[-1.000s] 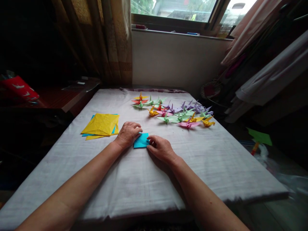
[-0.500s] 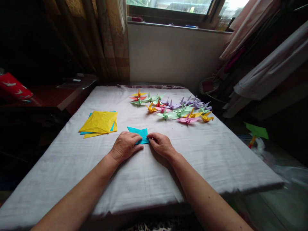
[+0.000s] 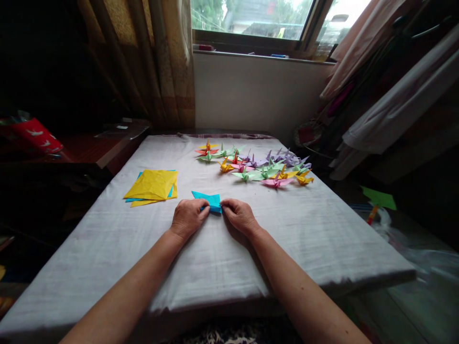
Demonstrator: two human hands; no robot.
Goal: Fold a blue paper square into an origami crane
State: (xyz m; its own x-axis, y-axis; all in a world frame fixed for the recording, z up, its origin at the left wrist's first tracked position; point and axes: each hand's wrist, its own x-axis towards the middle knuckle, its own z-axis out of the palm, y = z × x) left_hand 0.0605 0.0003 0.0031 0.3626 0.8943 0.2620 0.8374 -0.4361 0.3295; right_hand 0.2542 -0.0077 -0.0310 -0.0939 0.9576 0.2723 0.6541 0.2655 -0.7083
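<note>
Down from the far left corner of the blue paper [image 3: 214, 199] to its near left side: that is how the left hand [image 3: 187, 217] has shifted over the last second, and a sharp flap now shows beyond it. The paper lies between both hands, towards the middle of the white cloth [image 3: 222, 258]. It is bright blue and folded, with a squared right end and a darker strip along the near edge. Its long axis runs roughly left to right; the sharp tip points left and slightly away. Left thumb and forefinger pinch the near left part, the other fingers curled under. The right hand [image 3: 239, 215] faces it, knuckles up, thumb and forefinger closed on the right edge. Both forearms slant inward. Further left, a stack of yellow and blue sheets [image 3: 152, 184] lies slightly fanned. Farther off to the right, folded paper cranes [image 3: 265, 173] crowd together in green, purple, pink, yellow and red. Behind stand a patterned curtain [image 3: 172, 57] and a window [image 3: 251, 19].
</note>
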